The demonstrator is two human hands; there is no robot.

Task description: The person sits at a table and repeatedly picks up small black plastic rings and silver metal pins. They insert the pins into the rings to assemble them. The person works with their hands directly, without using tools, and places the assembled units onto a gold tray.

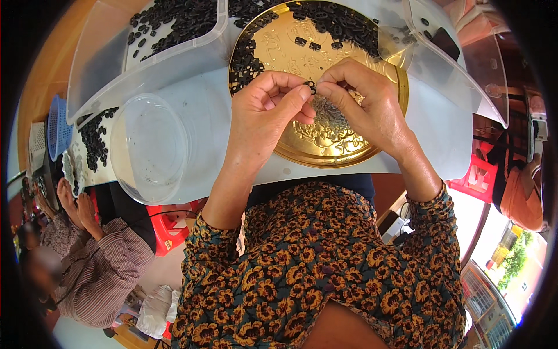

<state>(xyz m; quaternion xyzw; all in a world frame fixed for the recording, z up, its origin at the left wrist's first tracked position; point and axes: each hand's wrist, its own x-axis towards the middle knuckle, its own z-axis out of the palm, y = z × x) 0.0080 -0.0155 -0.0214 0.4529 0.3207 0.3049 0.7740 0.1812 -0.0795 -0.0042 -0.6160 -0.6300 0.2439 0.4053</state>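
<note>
Over a round gold tray (285,49), my two hands meet at the fingertips. Thumb and forefinger of my left hand (258,113) pinch a small black plastic piece with holes (310,87). My right hand (372,104) is closed in a pinch at the right edge of that piece; whatever lies between its fingertips is too small and hidden to name. Beneath the hands, a heap of tiny silvery metal parts (330,113) rests on the tray. Loose black pieces (343,26) like the held one line the tray's far and left sides.
A clear plastic bin (157,64) with many black pieces stands far left, another clear bin (485,87) at right. Left of the tray sits a round clear tub (150,151). Beyond it are more black pieces (94,142), a blue basket (58,128) and a co-worker's hands (78,206).
</note>
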